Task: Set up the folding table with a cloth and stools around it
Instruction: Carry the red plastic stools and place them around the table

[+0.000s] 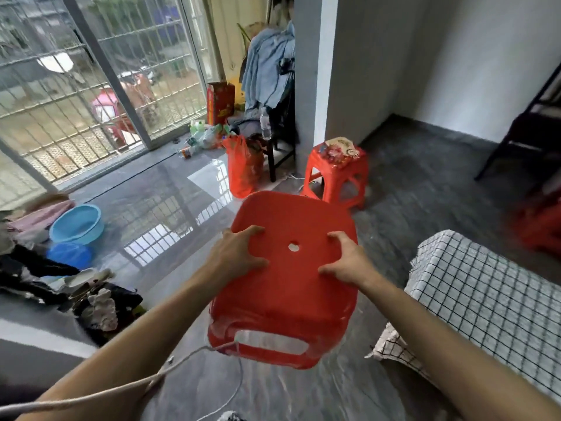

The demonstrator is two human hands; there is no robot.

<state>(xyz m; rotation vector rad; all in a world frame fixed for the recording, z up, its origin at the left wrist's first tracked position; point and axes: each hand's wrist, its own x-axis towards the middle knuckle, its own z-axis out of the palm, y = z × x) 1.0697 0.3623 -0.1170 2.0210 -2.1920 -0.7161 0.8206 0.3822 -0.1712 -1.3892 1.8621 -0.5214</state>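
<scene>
Both hands gripped a red stool (288, 287) by its seat, the left hand (243, 253) and right hand (346, 259) with fingers curled over its top. The stool was held above the floor (425, 192), just beside the table (485, 287) under its checked cloth. A second red stool (337, 174) stood farther off.

I am viewing through one head-worn wide-angle camera, looking forward and down. It is sitting close over a red stool (291, 268), facing the barred window (91, 86).
</scene>
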